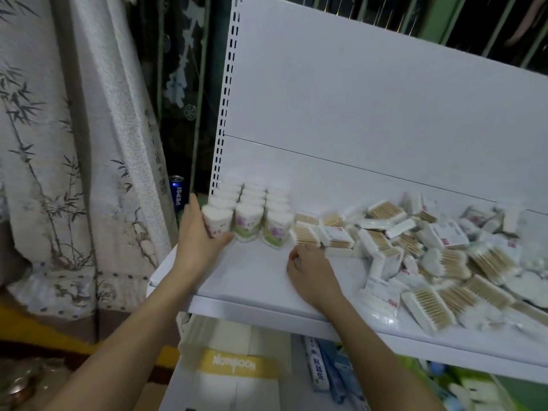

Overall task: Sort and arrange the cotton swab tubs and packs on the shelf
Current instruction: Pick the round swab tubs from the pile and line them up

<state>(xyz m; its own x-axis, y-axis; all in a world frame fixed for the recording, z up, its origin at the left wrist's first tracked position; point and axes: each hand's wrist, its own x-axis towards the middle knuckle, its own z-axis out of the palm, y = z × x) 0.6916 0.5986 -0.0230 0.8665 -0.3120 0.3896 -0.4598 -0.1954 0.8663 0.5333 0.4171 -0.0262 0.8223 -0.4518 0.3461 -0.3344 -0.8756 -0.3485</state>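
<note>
At the far left hangs a pale curtain (59, 143) printed with bamboo, and just right of it a blue soda can (177, 192) stands behind the end of the white shelf (255, 280).

The left hand (198, 235) reaches up from the lower left, forearm stretched diagonally toward the shelf's left end. Its palm lies against the outer side of the front left tub (218, 221), fingers pointing up along the tub's far side and the thumb hooked under its front lower edge, so the hand cups the tub from the left. The fingers lie close together.

The tubs (252, 209) stand upright in three rows running back toward the rear panel, packed touching one another at the shelf's left end, each filled with cotton swabs and bearing a purple and green label.

The right hand (311, 271) rests knuckles-up on the bare shelf in front of the rightmost row, forearm coming in from the lower right. Its fingers are curled under and their tips reach the edge of a flat pack (307, 234); whether they actually pinch it is hard to tell from this angle.

To the right, a loose heap of packs (439, 256) of wooden-stemmed swabs covers the shelf, lying flat, tilted and overlapping. Under the shelf, a lower level holds boxed goods (234, 366).
</note>
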